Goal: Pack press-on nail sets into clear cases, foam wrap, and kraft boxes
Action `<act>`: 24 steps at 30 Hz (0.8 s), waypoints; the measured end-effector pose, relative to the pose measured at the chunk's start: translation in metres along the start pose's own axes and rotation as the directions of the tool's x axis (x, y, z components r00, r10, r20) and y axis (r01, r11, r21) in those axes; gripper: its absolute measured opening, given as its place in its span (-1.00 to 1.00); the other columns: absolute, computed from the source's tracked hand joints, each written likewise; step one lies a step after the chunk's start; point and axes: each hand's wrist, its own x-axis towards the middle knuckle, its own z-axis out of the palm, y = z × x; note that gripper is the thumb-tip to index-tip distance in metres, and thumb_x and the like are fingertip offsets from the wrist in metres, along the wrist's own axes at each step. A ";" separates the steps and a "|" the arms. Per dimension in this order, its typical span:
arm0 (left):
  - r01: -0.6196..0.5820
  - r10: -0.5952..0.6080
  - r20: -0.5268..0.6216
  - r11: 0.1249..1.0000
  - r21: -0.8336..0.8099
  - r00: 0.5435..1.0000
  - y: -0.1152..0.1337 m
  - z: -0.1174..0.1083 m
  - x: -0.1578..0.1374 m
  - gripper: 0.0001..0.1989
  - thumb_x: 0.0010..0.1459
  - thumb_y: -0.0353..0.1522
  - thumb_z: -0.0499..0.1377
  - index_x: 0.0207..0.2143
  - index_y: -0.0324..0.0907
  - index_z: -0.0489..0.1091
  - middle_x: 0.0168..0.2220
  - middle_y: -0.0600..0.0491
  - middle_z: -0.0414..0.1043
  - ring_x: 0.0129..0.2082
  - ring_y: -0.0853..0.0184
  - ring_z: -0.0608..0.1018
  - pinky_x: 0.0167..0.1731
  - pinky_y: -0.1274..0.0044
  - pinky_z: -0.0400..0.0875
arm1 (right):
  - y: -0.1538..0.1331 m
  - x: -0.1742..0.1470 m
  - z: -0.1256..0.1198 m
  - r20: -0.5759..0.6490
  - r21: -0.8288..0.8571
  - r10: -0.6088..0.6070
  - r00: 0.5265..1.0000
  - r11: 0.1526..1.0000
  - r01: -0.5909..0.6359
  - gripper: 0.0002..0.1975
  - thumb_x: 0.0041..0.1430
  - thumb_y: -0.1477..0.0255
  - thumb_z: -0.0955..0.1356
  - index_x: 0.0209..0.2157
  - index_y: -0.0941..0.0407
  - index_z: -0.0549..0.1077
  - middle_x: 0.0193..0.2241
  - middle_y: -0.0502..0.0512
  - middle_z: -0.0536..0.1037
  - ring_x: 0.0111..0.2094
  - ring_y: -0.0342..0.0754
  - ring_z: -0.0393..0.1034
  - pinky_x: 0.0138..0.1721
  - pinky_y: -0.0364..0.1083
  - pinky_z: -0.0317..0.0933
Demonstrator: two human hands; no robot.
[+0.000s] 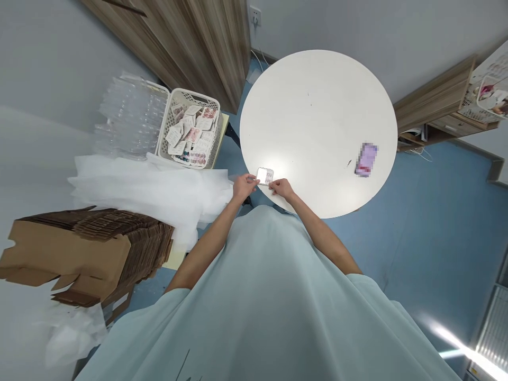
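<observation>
A small clear plastic case (262, 176) is at the near left edge of the round white table (317, 111). Inside it are a bright white patch on the left and small pale pink pieces on the right. My left hand (243, 187) pinches the case's left side between thumb and fingers. At the lower right corner, the fingertips of my right hand (281, 188) are closed on the same case. Whether its lid is fastened is too small to make out.
A purple phone-like item (366, 160) lies on the table's right side. To my left are a white basket (217, 132) of small cards, stacked clear plastic packaging (129, 116), white foam sheets (159, 188) and folded brown cardboard boxes (79, 248). A wooden cabinet (206, 42) stands behind.
</observation>
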 end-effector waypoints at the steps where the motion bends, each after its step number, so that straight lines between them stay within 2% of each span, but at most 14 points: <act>1: 0.001 -0.002 0.003 1.000 0.010 1.000 -0.002 0.000 0.002 -0.60 0.11 -0.13 0.49 -0.12 -0.15 0.57 -0.21 -0.02 0.68 -0.42 0.28 0.65 -0.30 0.46 0.49 | 0.002 0.001 0.002 -0.002 -0.004 0.003 1.000 1.000 -0.003 -0.72 0.33 0.40 0.43 -0.49 0.16 0.55 -0.50 0.07 0.64 -0.54 -0.17 0.43 -0.29 -0.15 0.35; 8: -0.044 0.044 0.003 0.992 0.116 0.999 -0.004 -0.001 0.004 -0.65 0.20 -0.12 0.43 -0.09 -0.14 0.60 -0.27 0.02 0.68 -0.39 0.25 0.63 -0.23 0.45 0.44 | 0.005 0.002 0.002 -0.007 -0.073 0.022 1.000 0.997 -0.022 -0.66 0.40 0.38 0.40 -0.49 0.15 0.57 -0.54 0.06 0.63 -0.50 -0.16 0.44 -0.24 -0.16 0.32; 11: -0.104 0.106 0.001 0.980 0.169 0.994 -0.002 -0.002 0.002 -0.62 0.21 -0.11 0.42 -0.06 -0.17 0.62 -0.30 -0.03 0.66 -0.29 0.17 0.64 -0.16 0.42 0.43 | 0.000 -0.002 -0.002 -0.006 -0.123 0.030 1.000 0.992 -0.030 -0.63 0.40 0.34 0.41 -0.52 0.15 0.57 -0.56 0.06 0.61 -0.49 -0.14 0.45 -0.23 -0.15 0.30; 14: -0.134 0.138 -0.010 0.971 0.201 0.990 -0.002 -0.008 -0.003 -0.65 0.23 -0.13 0.40 -0.05 -0.16 0.63 -0.21 -0.08 0.69 -0.17 0.09 0.65 -0.11 0.40 0.45 | -0.007 -0.009 -0.006 -0.014 -0.217 0.042 0.999 0.975 -0.044 -0.61 0.38 0.29 0.44 -0.53 0.14 0.57 -0.56 0.07 0.62 -0.48 -0.12 0.46 -0.28 -0.15 0.28; 17: -0.145 0.159 -0.053 0.967 0.209 0.986 -0.004 -0.021 -0.016 -0.68 0.28 -0.14 0.33 -0.02 -0.10 0.63 -0.12 -0.04 0.71 -0.14 0.08 0.67 -0.10 0.38 0.48 | -0.019 -0.019 -0.008 -0.024 -0.308 -0.004 1.000 0.952 -0.003 -0.60 0.38 0.24 0.43 -0.53 0.11 0.56 -0.55 0.05 0.62 -0.49 -0.10 0.48 -0.33 -0.14 0.26; 20: -0.158 0.182 -0.138 0.973 0.169 0.974 -0.011 -0.043 -0.034 -0.69 0.29 -0.13 0.30 0.00 -0.06 0.62 -0.11 0.02 0.72 -0.17 0.11 0.68 -0.09 0.38 0.50 | -0.037 -0.030 -0.005 -0.009 -0.360 -0.099 0.995 0.929 0.089 -0.62 0.39 0.23 0.41 -0.50 0.10 0.57 -0.46 0.04 0.67 -0.51 -0.10 0.52 -0.32 -0.13 0.30; 24: -0.152 0.166 -0.260 0.986 0.072 0.951 -0.027 -0.075 -0.062 -0.72 0.28 -0.14 0.30 -0.05 -0.04 0.61 -0.18 0.05 0.72 -0.21 0.17 0.70 -0.11 0.40 0.52 | -0.071 -0.042 0.015 0.047 -0.452 -0.229 0.972 0.863 0.225 -0.72 0.39 0.22 0.42 -0.35 0.07 0.63 -0.28 0.05 0.73 -0.38 -0.05 0.60 -0.22 -0.10 0.36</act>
